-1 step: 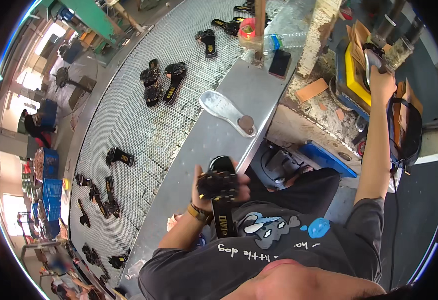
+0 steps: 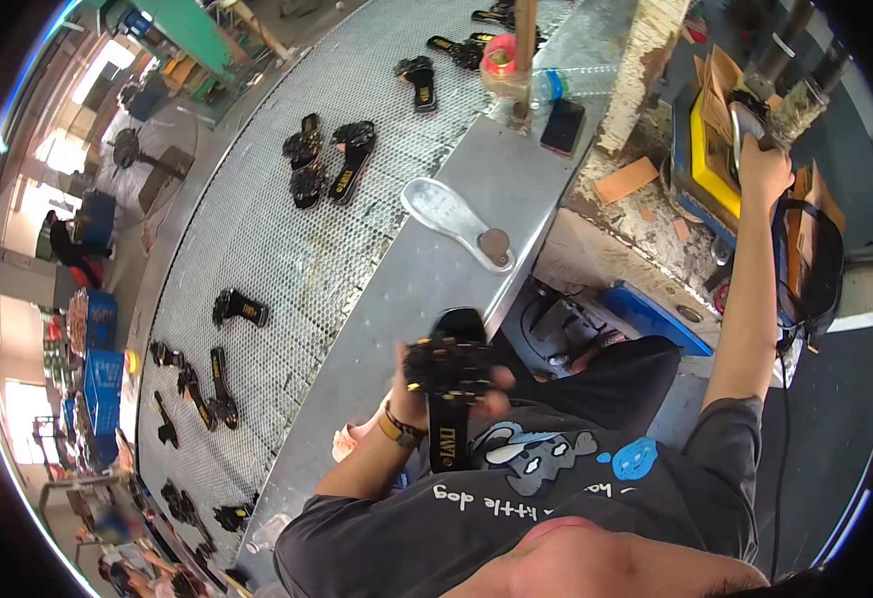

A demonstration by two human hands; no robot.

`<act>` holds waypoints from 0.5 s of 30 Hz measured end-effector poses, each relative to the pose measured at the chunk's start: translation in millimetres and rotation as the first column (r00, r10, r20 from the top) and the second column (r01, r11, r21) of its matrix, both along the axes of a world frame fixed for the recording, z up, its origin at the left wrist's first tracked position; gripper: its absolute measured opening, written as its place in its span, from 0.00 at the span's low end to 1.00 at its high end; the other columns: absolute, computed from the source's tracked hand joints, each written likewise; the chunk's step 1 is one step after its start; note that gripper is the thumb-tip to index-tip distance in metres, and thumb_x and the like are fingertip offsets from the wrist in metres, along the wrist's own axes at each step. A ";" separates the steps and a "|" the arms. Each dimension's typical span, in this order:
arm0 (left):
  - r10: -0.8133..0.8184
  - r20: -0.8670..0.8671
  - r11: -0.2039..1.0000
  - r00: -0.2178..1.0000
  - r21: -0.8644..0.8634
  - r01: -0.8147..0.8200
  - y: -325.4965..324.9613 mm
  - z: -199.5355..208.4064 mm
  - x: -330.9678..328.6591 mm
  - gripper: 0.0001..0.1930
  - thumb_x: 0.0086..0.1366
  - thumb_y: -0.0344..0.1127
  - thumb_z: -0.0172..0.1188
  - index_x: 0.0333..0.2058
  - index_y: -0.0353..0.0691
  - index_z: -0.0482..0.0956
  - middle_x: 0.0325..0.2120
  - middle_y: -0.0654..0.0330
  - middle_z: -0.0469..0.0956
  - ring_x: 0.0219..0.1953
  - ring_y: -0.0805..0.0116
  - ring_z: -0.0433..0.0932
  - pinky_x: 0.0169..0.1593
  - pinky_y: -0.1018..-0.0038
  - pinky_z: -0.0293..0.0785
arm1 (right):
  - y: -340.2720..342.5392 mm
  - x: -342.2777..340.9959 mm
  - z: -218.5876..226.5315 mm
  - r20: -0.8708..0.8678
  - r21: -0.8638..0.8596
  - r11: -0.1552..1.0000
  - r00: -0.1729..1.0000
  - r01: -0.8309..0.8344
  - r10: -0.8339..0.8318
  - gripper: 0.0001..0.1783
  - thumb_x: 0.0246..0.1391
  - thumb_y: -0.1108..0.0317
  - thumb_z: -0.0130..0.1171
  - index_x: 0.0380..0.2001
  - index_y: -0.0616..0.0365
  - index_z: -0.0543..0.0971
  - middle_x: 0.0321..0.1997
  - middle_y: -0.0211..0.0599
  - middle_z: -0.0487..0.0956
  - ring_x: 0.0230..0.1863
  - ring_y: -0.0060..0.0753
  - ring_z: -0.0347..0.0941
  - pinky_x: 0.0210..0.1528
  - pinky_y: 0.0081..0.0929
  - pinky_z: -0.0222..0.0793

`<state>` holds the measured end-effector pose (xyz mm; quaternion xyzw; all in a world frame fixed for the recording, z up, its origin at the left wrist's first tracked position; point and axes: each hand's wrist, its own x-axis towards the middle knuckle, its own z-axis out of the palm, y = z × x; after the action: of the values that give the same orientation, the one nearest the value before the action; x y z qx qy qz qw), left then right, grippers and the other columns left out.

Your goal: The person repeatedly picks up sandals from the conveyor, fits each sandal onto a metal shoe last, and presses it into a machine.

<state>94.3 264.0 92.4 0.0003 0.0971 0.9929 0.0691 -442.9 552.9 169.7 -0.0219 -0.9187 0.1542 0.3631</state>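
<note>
Sandal: one black sandal, with a dark, gold-flecked strap and gold printing on its footbed, is held in front of the chest, near the edge of the metal bench; its lower end is hard to make out against the dark shirt.
Left hand: the sandal is gripped, with the fingers wrapped round its sides; the palm is mostly covered, and the fingertips are blurred.
Right hand: it is stretched out beside a blue-and-yellow box; its fingers are bent at a grey metallic piece, but whether this is grasped cannot be told, as the fingertips are hidden.
Bench top: a silvery sole-shaped plate is laid flat, part of it covered by a brown disc; farther up, a dark phone is placed near a clear bottle, whose outline is faint.
Mesh surface: more black sandals are scattered across it; those at lower left are too dark to be told apart.
Far left: blue crates are bent and blurred by the lens.
</note>
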 end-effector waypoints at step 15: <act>0.424 0.445 0.849 0.789 -0.499 -0.175 29.5 -7.5 -17.2 0.22 0.77 0.41 0.54 0.63 0.37 0.69 0.56 0.48 0.79 0.53 0.55 0.82 0.58 0.58 0.80 | -163.5 383.0 -59.4 -0.099 -0.967 -0.021 0.297 -0.255 0.950 0.05 0.55 0.80 0.62 0.30 0.60 0.76 0.41 0.41 0.83 0.40 0.37 0.81 0.49 0.35 0.75</act>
<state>77.0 293.4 84.9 -0.3099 0.2900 0.9027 -0.0708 -59.9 389.5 110.3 0.1964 -0.6167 0.7430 -0.1703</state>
